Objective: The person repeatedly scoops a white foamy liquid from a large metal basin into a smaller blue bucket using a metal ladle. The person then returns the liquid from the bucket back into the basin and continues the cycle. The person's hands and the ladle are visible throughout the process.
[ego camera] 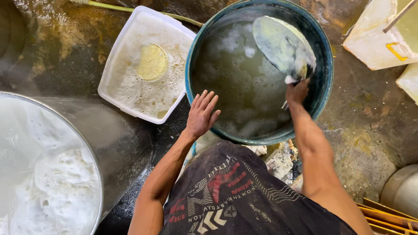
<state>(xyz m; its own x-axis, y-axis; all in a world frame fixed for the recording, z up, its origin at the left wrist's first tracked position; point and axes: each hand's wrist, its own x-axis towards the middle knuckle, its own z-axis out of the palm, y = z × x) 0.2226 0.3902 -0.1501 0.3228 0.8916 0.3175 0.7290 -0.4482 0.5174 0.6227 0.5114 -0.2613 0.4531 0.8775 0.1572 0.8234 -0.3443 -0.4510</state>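
A round blue tub [324, 82] full of murky, foamy greenish liquid stands in front of me. My right hand [297, 92] grips the handle of a flat oval skimmer [282, 45] whose pale, wet blade is lifted over the far right of the tub. My left hand [202, 113] hovers open, fingers spread, at the tub's near left rim, holding nothing. My dark printed shorts fill the bottom centre.
A white rectangular basin [114, 65] of foamy liquid with a yellowish disc lies left of the tub. A big metal pot [89, 150] of white foam is at lower left. White containers [374, 39] sit at upper right. The wet, stained floor surrounds everything.
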